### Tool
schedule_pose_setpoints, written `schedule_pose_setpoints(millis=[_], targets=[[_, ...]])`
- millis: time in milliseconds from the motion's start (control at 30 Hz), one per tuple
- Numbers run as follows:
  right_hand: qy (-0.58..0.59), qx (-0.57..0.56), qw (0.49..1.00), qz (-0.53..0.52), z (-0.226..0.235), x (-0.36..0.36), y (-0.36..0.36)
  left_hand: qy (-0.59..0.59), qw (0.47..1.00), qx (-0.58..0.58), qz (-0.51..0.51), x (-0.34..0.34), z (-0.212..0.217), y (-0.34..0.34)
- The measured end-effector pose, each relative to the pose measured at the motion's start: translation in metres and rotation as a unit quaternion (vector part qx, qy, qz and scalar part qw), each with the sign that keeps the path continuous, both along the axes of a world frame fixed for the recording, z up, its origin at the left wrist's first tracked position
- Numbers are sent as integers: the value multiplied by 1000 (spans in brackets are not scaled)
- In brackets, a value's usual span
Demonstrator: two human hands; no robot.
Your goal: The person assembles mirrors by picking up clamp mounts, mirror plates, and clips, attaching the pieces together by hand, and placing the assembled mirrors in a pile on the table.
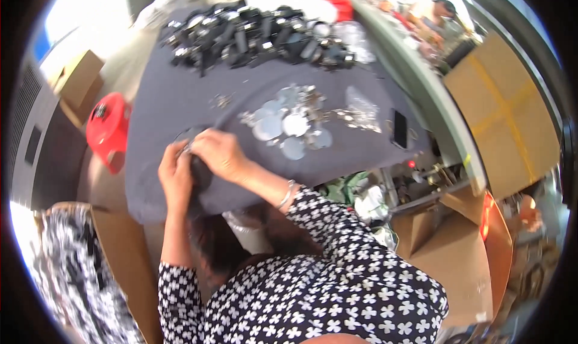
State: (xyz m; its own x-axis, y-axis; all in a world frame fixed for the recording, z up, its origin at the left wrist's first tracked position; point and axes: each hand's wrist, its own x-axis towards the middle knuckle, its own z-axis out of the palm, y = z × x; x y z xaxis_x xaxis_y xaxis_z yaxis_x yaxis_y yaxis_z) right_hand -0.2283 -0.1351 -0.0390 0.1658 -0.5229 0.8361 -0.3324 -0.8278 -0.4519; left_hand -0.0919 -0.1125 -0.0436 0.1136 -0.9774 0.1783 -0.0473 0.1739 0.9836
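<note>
Fingers (170,153) of left hand (176,180) and right hand (220,155), tips close together, pinched narrow on a small piece (188,146), mostly hidden; cannot tell its kind. Its place: just above the near left part of the grey cloth-covered surface (158,118). Silvery bracelet (288,193) on the right wrist. To the right of the hands, a loose cluster of silvery discs (293,148); beyond, toward the far left of these, a small scatter of metal bits (223,100). Farther right, a clear plastic bag (361,102) and a dark phone (399,129) near the edge. Along the far end, a heap of black straps (241,40) with shiny parts. Beside the surface, at left, a red container (109,130).
</note>
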Motion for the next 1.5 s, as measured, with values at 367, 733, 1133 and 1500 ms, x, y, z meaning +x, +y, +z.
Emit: schedule_pose_setpoints(millis=[367, 733, 1133, 1500], targets=[[119, -117, 985, -30, 17, -20, -1, 35, 998, -20, -43, -15, 13, 1], [57, -59, 996, -36, 14, -12, 0, 35, 997, -24, -57, -12, 12, 4], [-47, 122, 991, 10, 17, -2, 5, 22, 1000, -3, -14, -14, 11, 3], [-53, 134, 990, -3, 18, 1, 8, 12, 1000, -12, -3, -15, 13, 2]])
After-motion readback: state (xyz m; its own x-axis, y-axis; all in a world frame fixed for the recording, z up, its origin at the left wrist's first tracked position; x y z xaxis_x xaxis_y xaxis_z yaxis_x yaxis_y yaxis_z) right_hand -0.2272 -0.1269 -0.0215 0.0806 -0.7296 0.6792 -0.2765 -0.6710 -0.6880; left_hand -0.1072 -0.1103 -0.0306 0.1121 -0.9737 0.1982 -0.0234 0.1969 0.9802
